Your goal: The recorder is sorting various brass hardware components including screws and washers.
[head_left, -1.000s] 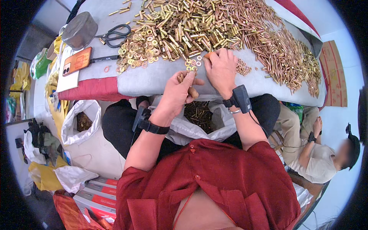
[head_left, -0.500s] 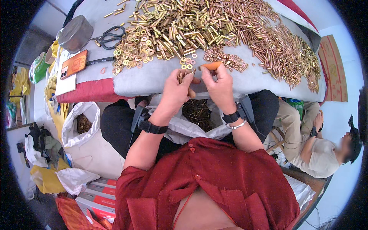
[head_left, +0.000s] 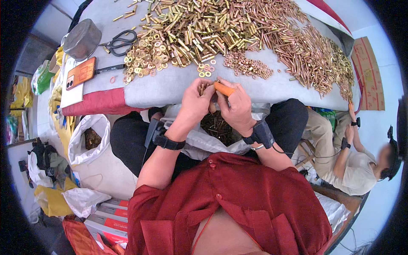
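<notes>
My left hand is closed around several small brass-coloured metal pieces, their ends showing between the fingers. My right hand meets it at the fingertips, pinched closed. An orange finger cover sits on its index finger. Whatever is between those fingertips is mostly hidden. Below both hands, an open white sack between my knees contains dark brass pieces. Just beyond the hands on the grey-covered table lie a few loose washers and a patch of small nuts.
Metal tubes, threaded rods and flat washers are heaped across the table. At left are scissors, a metal bowl and an orange phone. Another white sack stands left; a person sits at right.
My right hand has moved left and turned inward, bringing its covered finger against my left fingertips. The person at right has reached a hand up to the table edge.
</notes>
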Demonstrator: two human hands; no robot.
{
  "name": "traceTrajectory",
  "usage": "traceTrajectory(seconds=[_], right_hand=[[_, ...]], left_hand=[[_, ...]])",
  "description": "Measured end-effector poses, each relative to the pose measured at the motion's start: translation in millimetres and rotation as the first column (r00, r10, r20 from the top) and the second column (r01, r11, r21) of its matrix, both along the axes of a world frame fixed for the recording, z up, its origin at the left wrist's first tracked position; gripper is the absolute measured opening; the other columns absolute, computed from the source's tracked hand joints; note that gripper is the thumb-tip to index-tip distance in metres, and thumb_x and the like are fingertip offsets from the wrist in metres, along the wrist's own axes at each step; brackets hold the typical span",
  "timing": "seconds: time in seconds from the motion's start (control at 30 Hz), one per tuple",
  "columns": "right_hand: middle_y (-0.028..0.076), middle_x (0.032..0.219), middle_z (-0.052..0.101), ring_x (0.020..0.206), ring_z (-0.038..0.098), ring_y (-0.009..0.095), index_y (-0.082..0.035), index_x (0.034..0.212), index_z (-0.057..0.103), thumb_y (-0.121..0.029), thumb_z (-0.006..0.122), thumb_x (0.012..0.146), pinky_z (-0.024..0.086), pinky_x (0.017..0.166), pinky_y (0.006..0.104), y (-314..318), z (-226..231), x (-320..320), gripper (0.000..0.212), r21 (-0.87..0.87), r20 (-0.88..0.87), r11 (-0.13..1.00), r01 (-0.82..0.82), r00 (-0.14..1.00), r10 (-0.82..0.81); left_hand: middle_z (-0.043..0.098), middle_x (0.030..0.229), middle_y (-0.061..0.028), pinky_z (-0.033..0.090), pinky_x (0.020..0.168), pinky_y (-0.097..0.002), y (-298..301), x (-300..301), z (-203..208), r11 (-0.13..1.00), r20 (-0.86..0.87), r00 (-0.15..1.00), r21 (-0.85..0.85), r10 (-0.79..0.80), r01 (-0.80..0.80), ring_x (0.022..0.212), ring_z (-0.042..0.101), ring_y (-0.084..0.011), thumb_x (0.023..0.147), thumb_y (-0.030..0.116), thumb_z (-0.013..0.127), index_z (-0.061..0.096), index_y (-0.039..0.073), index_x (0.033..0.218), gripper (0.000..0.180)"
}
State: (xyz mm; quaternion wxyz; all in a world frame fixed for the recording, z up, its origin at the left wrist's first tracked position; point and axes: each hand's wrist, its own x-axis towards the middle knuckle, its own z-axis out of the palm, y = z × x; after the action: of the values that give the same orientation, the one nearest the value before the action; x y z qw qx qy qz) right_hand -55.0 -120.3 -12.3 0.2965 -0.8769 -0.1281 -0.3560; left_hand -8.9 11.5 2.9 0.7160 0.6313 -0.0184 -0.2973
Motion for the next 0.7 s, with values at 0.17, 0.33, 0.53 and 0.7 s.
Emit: traceTrajectory(seconds=[0.17, 0.33, 0.53, 0.7], right_hand=[[0.013, 0.086, 0.06, 0.075, 0.057, 0.031, -0.004, 0.09, 0.06, -0.007, 0.066, 0.075, 0.045, 0.064, 0.0395, -13.6, 7.2, 7.6, 0.017, 0.095, -0.125, 0.986, 0.134, 0.985, -0.122], [0.01, 0.078, 0.055, 0.08, 0.052, 0.03, -0.007, 0.084, 0.061, -0.02, 0.067, 0.076, 0.04, 0.07, 0.0411, -33.5, 8.4, 36.8, 0.016, -0.342, -0.148, 0.859, 0.381, 0.881, -0.45], [0.01, 0.078, 0.056, 0.077, 0.053, 0.031, -0.006, 0.08, 0.059, -0.015, 0.067, 0.073, 0.042, 0.069, 0.0417, -36.0, 1.7, 44.0, 0.013, -0.261, -0.122, 0.893, 0.367, 0.905, -0.408], [0.008, 0.074, 0.061, 0.067, 0.058, 0.018, -0.001, 0.08, 0.058, -0.01, 0.066, 0.076, 0.047, 0.062, 0.0323, -22.6, 20.6, 26.5, 0.013, 0.337, -0.448, 0.905, 0.261, 0.889, -0.089]], left_hand=[[0.063, 0.081, -0.0086, 0.039, 0.039, -0.0228, 3.7, 6.3, -1.7, 0.995, -0.049, 0.999, -0.099, -0.011, 0.007, 0.049, 0.054, -0.0094, 0.093, 0.016, 0.052, 0.05, 0.001, 0.105, 0.019], [0.066, 0.098, -0.013, 0.037, 0.04, -0.02, 6.6, 10.2, 3.8, 0.987, -0.127, 0.991, -0.163, -0.037, 0.016, 0.055, 0.054, -0.0096, 0.095, 0.023, 0.05, 0.048, 0.001, 0.11, 0.027], [0.065, 0.096, -0.014, 0.038, 0.039, -0.0208, 8.1, 14.6, 5.6, 0.959, -0.273, 0.961, -0.28, -0.048, -0.032, 0.055, 0.056, -0.0116, 0.096, 0.027, 0.048, 0.048, 0.002, 0.109, 0.029], [0.066, 0.094, -0.0132, 0.037, 0.038, -0.02, 9.5, 14.7, 6.2, 0.947, -0.319, 0.946, -0.317, -0.052, -0.055, 0.052, 0.055, -0.0096, 0.095, 0.027, 0.05, 0.05, 0.002, 0.107, 0.027]])
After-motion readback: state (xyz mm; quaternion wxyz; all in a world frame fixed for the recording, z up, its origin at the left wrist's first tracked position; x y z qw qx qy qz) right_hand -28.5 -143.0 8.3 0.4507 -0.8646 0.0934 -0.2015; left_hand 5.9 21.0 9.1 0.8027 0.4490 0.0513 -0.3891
